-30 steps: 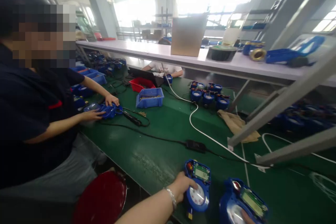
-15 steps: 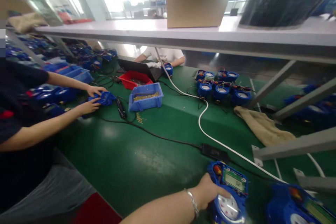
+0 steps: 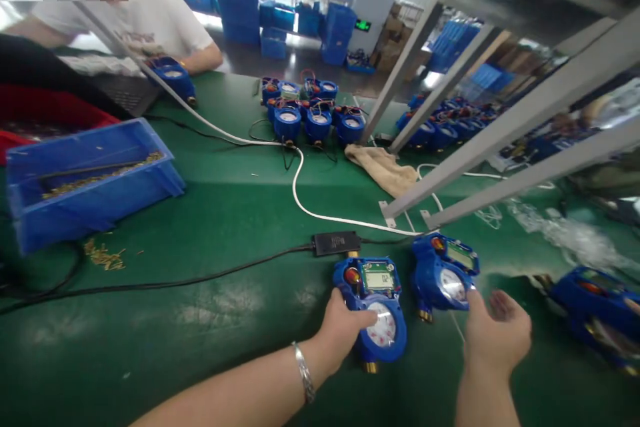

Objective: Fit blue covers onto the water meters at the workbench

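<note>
left hand (image 3: 343, 323) is gripping the left blue meter (image 3: 369, 301), thumb lying over its top. right hand (image 3: 495, 333) is curling beside the right blue meter (image 3: 434, 280), thumb meeting its near right edge; cannot tell if it's gripping. narrow gap is separating the 2 meters. black adapter (image 3: 336, 243) is crowding the left one's far edge; metal legs (image 3: 465, 153) are limiting room behind the right one. green tabletop (image 3: 175, 340) is stretching leftward, blue bin (image 3: 100, 197) sitting far left.
</note>
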